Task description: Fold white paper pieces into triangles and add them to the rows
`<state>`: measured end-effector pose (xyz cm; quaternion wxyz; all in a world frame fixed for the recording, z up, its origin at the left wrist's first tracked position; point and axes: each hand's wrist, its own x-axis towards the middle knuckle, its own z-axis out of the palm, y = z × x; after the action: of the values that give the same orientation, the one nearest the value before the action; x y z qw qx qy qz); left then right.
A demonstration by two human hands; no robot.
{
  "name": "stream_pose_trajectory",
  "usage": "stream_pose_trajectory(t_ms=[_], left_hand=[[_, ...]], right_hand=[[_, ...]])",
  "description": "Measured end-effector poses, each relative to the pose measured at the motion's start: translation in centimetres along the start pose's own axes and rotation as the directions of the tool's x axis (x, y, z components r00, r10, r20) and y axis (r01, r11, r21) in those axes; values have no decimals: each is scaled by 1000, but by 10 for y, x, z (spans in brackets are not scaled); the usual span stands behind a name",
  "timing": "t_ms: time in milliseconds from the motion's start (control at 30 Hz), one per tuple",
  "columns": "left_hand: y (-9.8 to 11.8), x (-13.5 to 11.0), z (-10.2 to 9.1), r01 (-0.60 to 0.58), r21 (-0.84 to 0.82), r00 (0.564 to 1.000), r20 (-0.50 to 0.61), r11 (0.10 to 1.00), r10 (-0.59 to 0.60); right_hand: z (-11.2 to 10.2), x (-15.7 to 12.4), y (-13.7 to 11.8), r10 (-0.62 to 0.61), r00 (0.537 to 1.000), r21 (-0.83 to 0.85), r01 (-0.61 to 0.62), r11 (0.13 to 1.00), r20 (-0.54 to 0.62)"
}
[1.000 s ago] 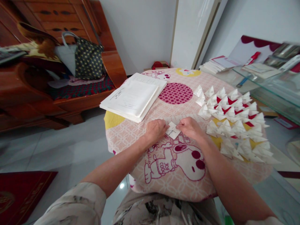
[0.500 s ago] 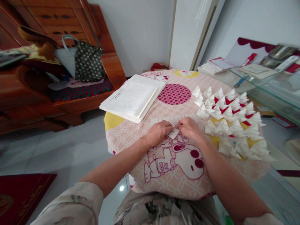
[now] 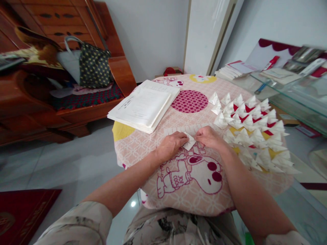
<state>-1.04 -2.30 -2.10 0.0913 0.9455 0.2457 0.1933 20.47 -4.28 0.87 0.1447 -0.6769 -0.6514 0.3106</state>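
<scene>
A small folded piece of white paper (image 3: 189,142) lies on the round table's pink cartoon-print cloth (image 3: 194,177). My left hand (image 3: 171,144) pinches its left edge with closed fingers. My right hand (image 3: 209,137) presses and grips its right edge, fingers curled. To the right of my right hand lie several folded white and red paper triangles (image 3: 252,129) in rows. A stack of white printed sheets (image 3: 144,107) rests on the table's far left part.
A wooden bench (image 3: 84,102) with a dotted handbag (image 3: 93,64) stands to the left. A glass-topped desk (image 3: 293,92) with booklets and papers is at the right. A red mat (image 3: 22,207) lies on the grey tiled floor.
The two hands drew closer together over the small paper, folding it smaller, then parted a little. The view shifted slightly.
</scene>
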Motion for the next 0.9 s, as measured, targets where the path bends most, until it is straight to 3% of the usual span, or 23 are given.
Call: stream_pose_trajectory(t_ms=[167,367,567,667,900], left_hand=[[1,-1,-1,-6,13,1000,5,1000,6],[2,1,-2,2,23,1000,20,1000,-3],[3,2,-4,8,7,1000,17,1000,-9],[3,1,-4,2,11,1000,10,1000,-2],[1,0,-2,-1,2,1000,-9,1000,1]], right_hand=[[-1,-1,-1,37,999,5,-37,999,-9],[0,-6,-3,139,990,186,-134,973,-11],[7,-3,-12,46,987,-46,-53,998,-152],[6,0,-13,43,988,-87,-56,995,-145],[2,-3,-4,166,984,132,-157,979,-65]])
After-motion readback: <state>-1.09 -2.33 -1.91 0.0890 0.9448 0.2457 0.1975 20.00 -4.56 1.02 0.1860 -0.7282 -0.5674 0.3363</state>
